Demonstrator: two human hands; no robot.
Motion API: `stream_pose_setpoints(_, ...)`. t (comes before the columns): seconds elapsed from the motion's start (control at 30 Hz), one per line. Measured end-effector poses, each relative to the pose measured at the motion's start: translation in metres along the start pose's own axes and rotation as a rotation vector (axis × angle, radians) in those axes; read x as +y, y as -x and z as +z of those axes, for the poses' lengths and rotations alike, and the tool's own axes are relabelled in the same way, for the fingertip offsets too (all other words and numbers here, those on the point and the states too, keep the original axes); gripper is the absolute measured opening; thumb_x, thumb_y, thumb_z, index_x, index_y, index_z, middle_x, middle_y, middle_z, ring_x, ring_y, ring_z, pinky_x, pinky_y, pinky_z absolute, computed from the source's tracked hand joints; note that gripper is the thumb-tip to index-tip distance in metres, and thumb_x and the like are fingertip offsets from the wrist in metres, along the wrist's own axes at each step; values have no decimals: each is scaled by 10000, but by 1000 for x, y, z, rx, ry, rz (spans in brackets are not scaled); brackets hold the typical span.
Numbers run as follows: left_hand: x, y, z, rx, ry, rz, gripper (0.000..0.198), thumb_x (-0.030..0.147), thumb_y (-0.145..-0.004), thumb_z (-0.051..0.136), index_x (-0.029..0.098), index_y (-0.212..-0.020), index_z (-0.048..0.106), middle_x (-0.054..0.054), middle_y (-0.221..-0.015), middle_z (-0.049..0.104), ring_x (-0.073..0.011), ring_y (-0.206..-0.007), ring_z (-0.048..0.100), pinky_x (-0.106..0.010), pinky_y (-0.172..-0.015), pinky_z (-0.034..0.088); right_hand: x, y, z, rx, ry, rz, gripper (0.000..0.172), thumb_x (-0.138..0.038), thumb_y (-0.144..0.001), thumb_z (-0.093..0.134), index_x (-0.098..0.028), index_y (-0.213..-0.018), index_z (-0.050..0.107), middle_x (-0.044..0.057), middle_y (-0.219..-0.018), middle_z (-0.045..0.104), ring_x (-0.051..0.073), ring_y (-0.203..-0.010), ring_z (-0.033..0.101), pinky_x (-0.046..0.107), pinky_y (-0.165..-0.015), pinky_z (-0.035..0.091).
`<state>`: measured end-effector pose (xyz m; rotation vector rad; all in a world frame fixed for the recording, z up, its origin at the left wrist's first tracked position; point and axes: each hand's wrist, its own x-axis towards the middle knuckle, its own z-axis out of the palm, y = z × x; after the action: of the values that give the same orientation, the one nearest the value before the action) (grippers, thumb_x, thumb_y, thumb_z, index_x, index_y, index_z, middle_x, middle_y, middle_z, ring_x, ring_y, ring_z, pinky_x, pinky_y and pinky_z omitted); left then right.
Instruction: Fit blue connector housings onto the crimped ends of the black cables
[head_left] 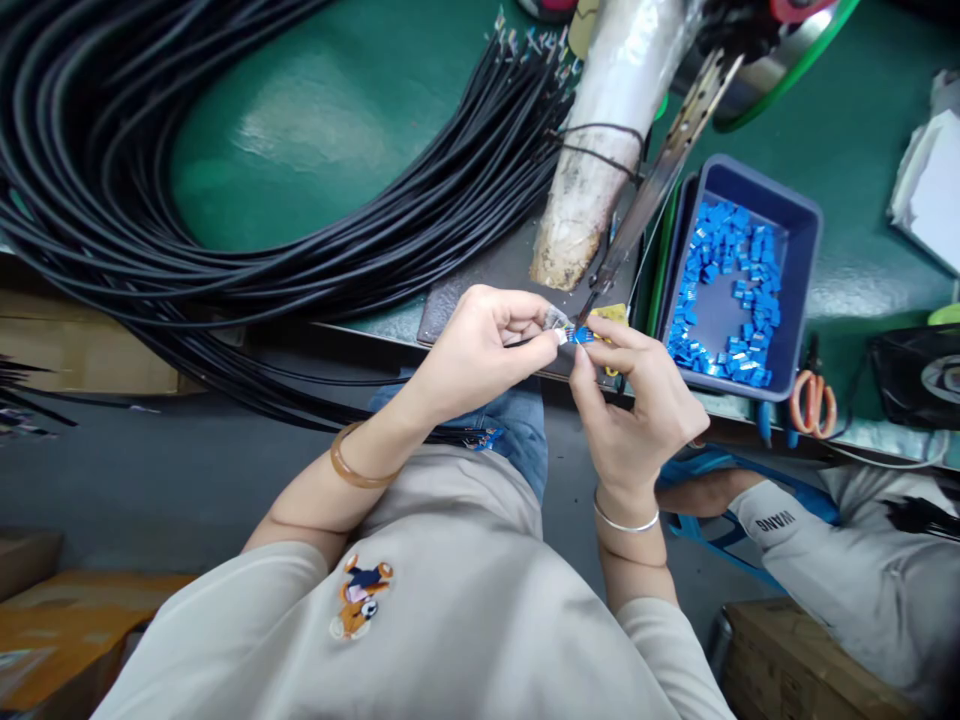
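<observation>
My left hand [487,345] is closed in a pinch on the end of a black cable, whose stripped, light-coloured tip [561,335] sticks out past the thumb. A small blue connector [581,335] meets that tip, pinched between the thumb and fingers of my right hand [637,390]. Down from above comes a soldering iron [649,195], its dark point at the connector. Whether it touches the metal is too small to tell. Partly hidden behind my right fingers lies a yellow piece [611,315].
A thick bundle of black cables [360,235] curves across the green table [300,140]. Beside the iron stands a wrapped white post [600,130]. To the right are a bin [806,240] of blue connectors and orange-handled scissors [812,405]. Another person's leg [780,530] is at lower right.
</observation>
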<state>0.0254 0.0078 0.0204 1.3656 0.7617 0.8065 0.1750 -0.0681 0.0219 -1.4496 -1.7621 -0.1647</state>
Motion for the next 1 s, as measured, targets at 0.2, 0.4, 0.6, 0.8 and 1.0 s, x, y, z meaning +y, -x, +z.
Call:
stream_pose_setpoints(0.2,1,1,-1,10,-11,48,141,144,-820,615,121,-685,649,15,-575,470,-48,-515,387,-188,-463,303,-3,-2,-2,23,22,-15,184,-76,-826,716,-216,-920,643,32,-1043,778,160,-958,755,270,-855,611)
stream_pose_setpoints(0.4,1,3,-3,-38,-24,16,132,139,-809,623,110,-681,641,28,-576,415,-40,-519,337,-189,-459,258,-5,3,-3,17,47,-34,194,-66,-814,710,-212,-887,606,37,-1024,783,145,-889,765,232,-804,615)
stream_pose_setpoints(0.6,2,3,-2,-47,-32,-21,135,140,-794,627,106,-663,623,38,-561,404,-36,-511,336,-182,-456,261,-4,6,-3,4,53,-43,193,-62,-826,701,-210,-896,597,31,-975,784,148,-906,769,222,-804,615)
stream_pose_setpoints(0.8,2,5,-3,-57,-50,-23,133,141,-818,614,100,-695,638,28,-554,474,-41,-507,382,-184,-460,299,-4,5,-2,16,65,-61,193,-56,-829,712,-197,-921,618,55,-1015,787,153,-905,770,226,-808,613)
stream_pose_setpoints(1.0,2,8,-4,-77,-66,-56,184,177,-846,613,101,-679,631,11,-535,534,-46,-487,429,-184,-459,332,-4,8,-2,28,111,-80,193,-65,-833,723,-200,-935,628,46,-1003,790,147,-883,771,215,-788,611)
